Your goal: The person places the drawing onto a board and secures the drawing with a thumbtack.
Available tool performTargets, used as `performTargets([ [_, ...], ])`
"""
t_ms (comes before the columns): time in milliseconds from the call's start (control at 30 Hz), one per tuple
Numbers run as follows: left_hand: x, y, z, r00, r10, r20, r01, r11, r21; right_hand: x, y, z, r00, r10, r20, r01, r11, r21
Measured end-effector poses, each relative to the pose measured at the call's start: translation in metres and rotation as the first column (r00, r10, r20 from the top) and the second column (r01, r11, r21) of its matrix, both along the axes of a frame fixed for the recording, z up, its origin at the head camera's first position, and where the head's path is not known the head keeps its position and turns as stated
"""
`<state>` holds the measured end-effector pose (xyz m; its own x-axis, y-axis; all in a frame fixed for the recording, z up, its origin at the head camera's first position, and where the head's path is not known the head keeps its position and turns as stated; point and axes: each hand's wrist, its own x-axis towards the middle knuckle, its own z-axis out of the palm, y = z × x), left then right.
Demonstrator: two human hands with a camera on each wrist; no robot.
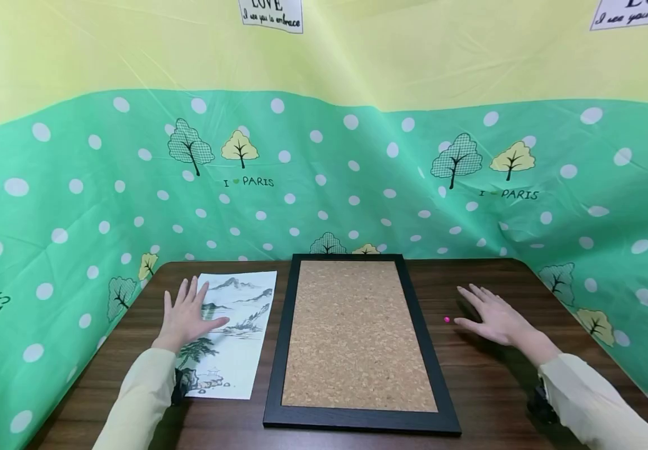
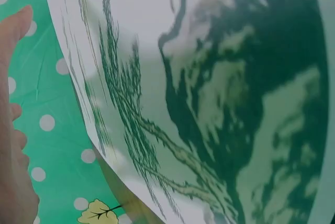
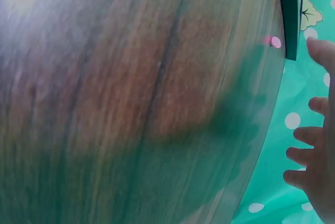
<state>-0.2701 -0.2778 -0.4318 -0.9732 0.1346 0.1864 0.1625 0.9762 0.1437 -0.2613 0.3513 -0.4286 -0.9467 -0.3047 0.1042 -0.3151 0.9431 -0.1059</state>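
Note:
Over the left edge of an ink landscape print (image 1: 245, 369) on white paper, my left hand (image 1: 185, 317) is spread with straight fingers and holds nothing. The same print (image 2: 157, 77) fills most of the left wrist view. Right of the paper lies a cork board (image 1: 357, 337) in a black frame, nearly upright to my view. On its other side my right hand (image 1: 492, 315) is spread, palm down and holding nothing. A small pink push pin (image 1: 447, 319) lies just left of its thumb; the right wrist view shows this pin (image 3: 275, 42) near the frame's corner.
A dark brown wooden table (image 1: 498, 394) bears everything. Behind and around it hangs a green and yellow cloth (image 1: 324, 156) with white dots, printed trees and lettering. Dark wrist cameras (image 1: 542, 405) are strapped under the pale sleeves (image 1: 593, 394).

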Motion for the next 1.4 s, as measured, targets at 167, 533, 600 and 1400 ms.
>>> performTargets([
  [167, 0.001, -0.005, 0.001, 1.000, 0.014, 0.005, -0.014, 0.999, 0.031, 0.000, -0.001, 0.000, 1.000, -0.005, 0.015, 0.005, 0.999, -0.045],
  [533, 0.007, -0.019, -0.003, 0.994, 0.060, 0.094, -0.071, 0.990, 0.124, -0.003, -0.011, -0.008, 0.998, -0.012, 0.058, 0.025, 0.973, -0.231],
  [600, 0.008, -0.022, -0.004, 0.990, 0.074, 0.117, -0.089, 0.987, 0.131, -0.003, -0.013, -0.008, 0.997, -0.017, 0.073, 0.035, 0.965, -0.259],
  [1400, 0.018, -0.045, -0.009, 0.948, 0.166, 0.272, -0.215, 0.964, 0.158, -0.013, -0.028, -0.017, 0.987, 0.035, 0.155, 0.036, 0.900, -0.434],
])
